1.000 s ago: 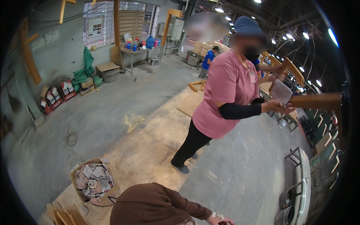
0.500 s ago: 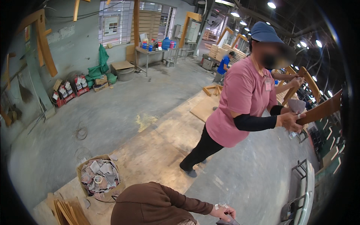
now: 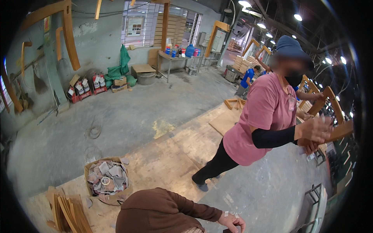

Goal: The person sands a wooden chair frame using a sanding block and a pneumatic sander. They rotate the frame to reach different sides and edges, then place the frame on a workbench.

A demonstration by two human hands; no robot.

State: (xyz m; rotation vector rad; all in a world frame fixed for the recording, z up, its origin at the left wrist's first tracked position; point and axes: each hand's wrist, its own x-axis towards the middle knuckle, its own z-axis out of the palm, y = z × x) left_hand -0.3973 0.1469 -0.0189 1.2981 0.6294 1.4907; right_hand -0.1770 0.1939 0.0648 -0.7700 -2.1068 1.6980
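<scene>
My left arm, in a brown sleeve, crosses the lower edge from the middle toward the right. At its end, my left hand (image 3: 232,222) points downward with curled fingers, and pale strips of tape show on it. A dark grey flat piece (image 3: 226,231) is gripped in it; the picture's lower edge cuts off most of it, so its kind is unclear. My right hand is out of view.
A co-worker in a pink shirt (image 3: 261,105) stands at the right, hands on a brown wooden piece (image 3: 342,131). A carton of scraps (image 3: 88,189) and stacked wooden strips (image 3: 70,213) lie at lower left. Wooden frames (image 3: 70,37) hang nearby. A table (image 3: 168,58) stands farther back.
The whole view has shifted, so the room sits farther right and slightly lower. The co-worker's hands have moved along the wooden piece, one blurred. My left hand stays low, its grey piece showing less.
</scene>
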